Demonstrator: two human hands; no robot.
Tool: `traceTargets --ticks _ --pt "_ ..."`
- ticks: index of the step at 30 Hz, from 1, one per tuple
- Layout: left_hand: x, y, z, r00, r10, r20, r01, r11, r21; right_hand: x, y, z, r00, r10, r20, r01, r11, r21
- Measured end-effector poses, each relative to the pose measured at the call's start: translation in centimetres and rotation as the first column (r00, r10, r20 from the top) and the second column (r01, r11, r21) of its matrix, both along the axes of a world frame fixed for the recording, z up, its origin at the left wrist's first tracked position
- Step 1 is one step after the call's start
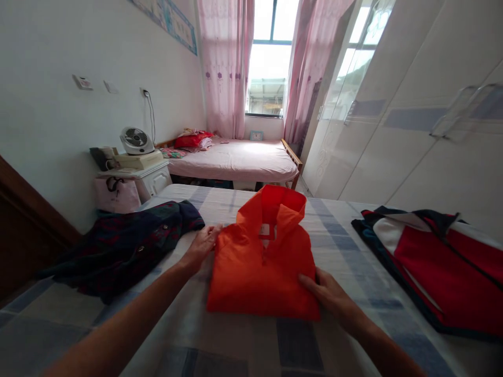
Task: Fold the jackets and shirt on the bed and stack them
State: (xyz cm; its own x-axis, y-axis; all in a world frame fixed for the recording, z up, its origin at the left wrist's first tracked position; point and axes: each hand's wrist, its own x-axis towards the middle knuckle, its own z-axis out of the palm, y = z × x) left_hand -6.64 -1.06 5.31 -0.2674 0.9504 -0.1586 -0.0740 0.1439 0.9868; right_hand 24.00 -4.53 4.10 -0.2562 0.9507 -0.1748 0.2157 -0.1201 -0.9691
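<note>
As left hand [202, 247] touches orange shirt [259, 275], right hand [329, 292] clasps it.

2 hands [203, 245] [328, 293] | 1 orange shirt [259, 277] | 1 fan [136, 140] | 2 curtains [226, 57] [312, 52]

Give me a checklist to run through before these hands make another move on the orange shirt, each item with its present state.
1. Orange shirt folded compactly, collar standing up: ok.
2. Left hand at one side edge, near the shoulder: ok.
3. Right hand at the opposite edge, thumb on top: ok.
4. Firm grip underneath: cannot tell, fingers partly hidden.
5. Dark patterned garment neatly folded: not ok, lies loose.
6. Red-and-white garment apart from the shirt: ok.
</note>
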Motion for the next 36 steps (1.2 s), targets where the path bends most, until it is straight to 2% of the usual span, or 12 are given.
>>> traceTargets --ticks 3,6,9,12,14,16,20,23,28,31,33,36 --pt "0.0 -3.6 -1.4 0.992 -0.01 -0.127 0.008 1.0 -0.02 0.8 -0.2 -1.6 0.99 -0.081 0.118 0.075 0.995 0.06" --pt "0.0 -7.3 -1.6 0.96 -0.159 -0.23 0.143 0.986 -0.081 1.0 -0.1 -1.9 0.984 -0.095 0.15 0.082 0.992 0.095" --pt "0.5 -9.3 -1.1 0.952 -0.221 -0.21 0.215 0.975 -0.055 0.7 -0.1 -1.8 0.984 -0.079 0.163 0.058 0.99 0.129" --pt "1.1 -10.1 -1.5 0.966 -0.192 -0.174 0.203 0.978 0.043 0.4 -0.4 -1.9 0.976 -0.104 0.192 0.065 0.978 0.196" --pt "1.3 -10.4 -2.3 0.941 -0.123 -0.315 0.149 0.987 0.06 0.3 -0.6 -2.0 0.964 -0.115 0.238 0.06 0.972 0.226" --pt "1.0 -10.6 -3.1 0.821 -0.086 -0.564 0.132 0.99 0.042 0.4 -0.6 -2.0 0.944 -0.108 0.312 0.037 0.974 0.224" --pt "0.0 -9.5 -2.0 0.507 0.029 -0.861 0.203 0.967 0.152 1.4 1.3 -1.4 0.848 -0.25 0.467 0.09 0.937 0.338" --pt "0.4 -7.2 0.5 0.435 0.104 -0.895 0.371 0.884 0.283 2.1 4.5 -0.5 0.801 -0.363 0.477 0.146 0.89 0.432" --pt "4.1 -3.0 3.2 0.29 -0.036 -0.956 0.669 0.722 0.175 1.6 11.0 1.1 0.892 -0.357 0.279 0.305 0.928 0.214" --pt "6.5 -1.0 2.4 0.17 -0.1 -0.98 0.739 0.672 0.059 0.6 14.6 1.5 0.911 -0.341 0.231 0.302 0.935 0.188" --pt "7.4 0.1 1.1 0.11 -0.157 -0.981 0.733 0.679 -0.026 -0.2 16.6 1.9 0.912 -0.35 0.214 0.303 0.926 0.224" --pt "7.6 1.0 -0.7 0.098 -0.249 -0.963 0.704 0.701 -0.109 -1.9 18.0 2.8 0.889 -0.417 0.189 0.335 0.873 0.354"
